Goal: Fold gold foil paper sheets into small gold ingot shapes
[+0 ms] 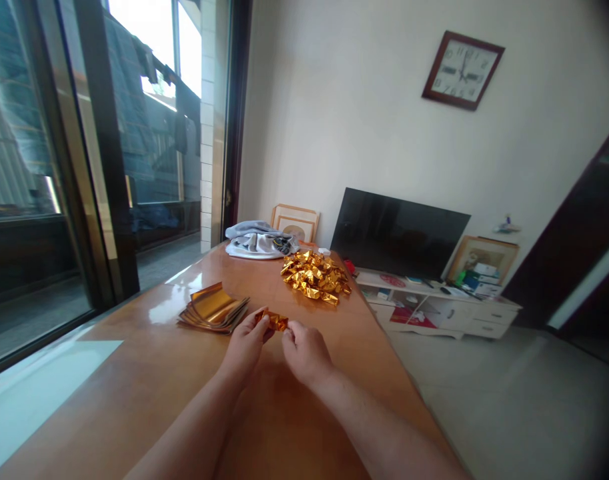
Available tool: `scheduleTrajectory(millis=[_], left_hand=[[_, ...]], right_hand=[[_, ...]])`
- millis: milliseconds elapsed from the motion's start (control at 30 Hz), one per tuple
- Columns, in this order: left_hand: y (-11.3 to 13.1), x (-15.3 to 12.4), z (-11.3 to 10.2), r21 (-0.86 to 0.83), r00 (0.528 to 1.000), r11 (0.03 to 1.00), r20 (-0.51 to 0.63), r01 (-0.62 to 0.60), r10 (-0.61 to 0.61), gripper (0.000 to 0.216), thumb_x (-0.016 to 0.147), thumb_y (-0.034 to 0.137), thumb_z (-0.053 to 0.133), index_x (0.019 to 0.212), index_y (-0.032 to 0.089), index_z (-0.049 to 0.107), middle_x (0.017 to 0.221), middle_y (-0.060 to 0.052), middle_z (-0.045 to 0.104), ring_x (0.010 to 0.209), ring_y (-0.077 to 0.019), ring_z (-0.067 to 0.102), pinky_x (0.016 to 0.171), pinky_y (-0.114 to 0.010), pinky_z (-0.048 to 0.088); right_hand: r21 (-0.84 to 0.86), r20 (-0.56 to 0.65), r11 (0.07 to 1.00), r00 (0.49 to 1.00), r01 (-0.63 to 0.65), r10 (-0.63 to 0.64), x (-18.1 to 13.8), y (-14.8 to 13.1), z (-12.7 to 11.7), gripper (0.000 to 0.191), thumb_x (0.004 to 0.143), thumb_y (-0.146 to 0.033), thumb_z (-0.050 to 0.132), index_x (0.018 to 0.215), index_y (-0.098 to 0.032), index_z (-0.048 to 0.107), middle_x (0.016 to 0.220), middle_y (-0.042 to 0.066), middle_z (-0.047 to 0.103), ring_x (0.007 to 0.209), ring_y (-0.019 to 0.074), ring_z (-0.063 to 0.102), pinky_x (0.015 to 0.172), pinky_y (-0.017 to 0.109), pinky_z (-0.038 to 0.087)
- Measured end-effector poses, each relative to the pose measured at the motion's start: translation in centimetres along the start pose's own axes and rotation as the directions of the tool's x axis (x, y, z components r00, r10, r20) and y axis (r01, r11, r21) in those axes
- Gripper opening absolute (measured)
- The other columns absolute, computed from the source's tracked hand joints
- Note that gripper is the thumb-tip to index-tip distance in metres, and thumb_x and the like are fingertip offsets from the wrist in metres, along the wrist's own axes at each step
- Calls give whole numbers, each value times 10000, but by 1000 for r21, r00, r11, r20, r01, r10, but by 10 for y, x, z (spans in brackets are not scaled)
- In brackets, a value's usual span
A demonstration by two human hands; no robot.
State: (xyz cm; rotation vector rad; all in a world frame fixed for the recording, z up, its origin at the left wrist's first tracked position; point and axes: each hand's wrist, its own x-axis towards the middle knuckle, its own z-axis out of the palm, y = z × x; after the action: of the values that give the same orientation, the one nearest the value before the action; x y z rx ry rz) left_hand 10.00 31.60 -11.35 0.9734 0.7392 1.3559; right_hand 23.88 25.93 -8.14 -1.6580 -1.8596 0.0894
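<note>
Both hands meet over the middle of the wooden table (149, 380). My left hand (245, 347) and my right hand (304, 350) pinch a small folded piece of gold foil paper (273, 321) between their fingertips, the left at its left end, the right at its right end. A stack of flat gold foil sheets (213, 308) lies just left of my left hand. Farther back sits a heap of folded gold foil pieces (315, 275).
A bundle of grey and white cloth (259, 240) lies at the table's far end. Glass sliding doors (44, 167) run along the left. Right of the table stand a white low cabinet (464, 313) with a dark TV (399, 233) and picture frames; a wall clock (463, 69) hangs above.
</note>
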Motion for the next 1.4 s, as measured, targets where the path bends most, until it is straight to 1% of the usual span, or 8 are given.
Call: scheduleTrajectory(millis=[167,333,467,600,800,967,1167,1400], left_hand=[[-4,2,1,67,999,997,-13,-43,44,610,788,445,738,1307,151,608,1118,-112,722,1002,-229,680,962,-401,510],[-9,3,0,186,993,976,-11,-111,115,609,796,436,721,1328,162,608,1125,-116,737,1031,-265,684,981,-423,495],[-6,1,0,289,983,942,-16,-169,181,562,796,376,732,1317,187,637,1156,-112,732,1115,-275,657,1055,-407,443],[0,-1,2,268,978,944,-31,-192,207,517,753,315,770,1250,195,688,1143,-99,735,1154,-269,638,1079,-376,427],[-1,3,-1,33,996,999,-78,-31,34,488,792,366,736,1241,189,664,1184,-101,711,1057,-242,671,973,-394,516],[-1,5,-4,-94,996,993,-61,66,-72,276,792,349,735,1031,214,713,1127,-98,719,989,-220,688,964,-378,530],[3,0,0,-92,993,989,-11,118,-119,194,784,350,739,941,238,721,1073,-94,731,986,-226,693,930,-342,543],[3,-4,1,-27,993,992,24,120,-120,233,763,364,751,942,216,736,1063,-101,732,975,-228,694,883,-314,547]], right_hand=[[-82,110,990,987,-112,121,-1,-13,-1,247,875,-253,505,1057,-185,657,862,100,743,796,242,688,657,287,391],[-76,214,977,954,-200,212,1,-27,2,592,801,-320,588,1360,-135,534,1036,176,745,935,324,709,731,359,476],[-34,239,969,940,-244,245,6,-30,9,770,743,-362,668,1444,-106,478,1105,223,723,982,374,698,759,401,496],[30,185,972,957,-232,223,7,-24,12,700,710,-347,708,1370,-165,562,1010,170,746,883,339,705,702,368,480],[214,81,967,989,-141,126,4,3,10,420,770,-253,637,1186,-202,664,732,41,711,672,218,653,618,282,427],[378,69,896,972,-235,226,10,26,13,302,818,-267,606,1097,-171,667,632,2,668,588,172,620,559,245,412],[437,52,863,965,-253,257,16,34,11,212,897,-381,532,830,-194,607,603,-5,660,536,137,598,520,216,398],[495,110,823,959,-279,260,19,33,10,187,847,-306,529,715,-193,598,529,-14,629,485,134,565,507,217,399]])
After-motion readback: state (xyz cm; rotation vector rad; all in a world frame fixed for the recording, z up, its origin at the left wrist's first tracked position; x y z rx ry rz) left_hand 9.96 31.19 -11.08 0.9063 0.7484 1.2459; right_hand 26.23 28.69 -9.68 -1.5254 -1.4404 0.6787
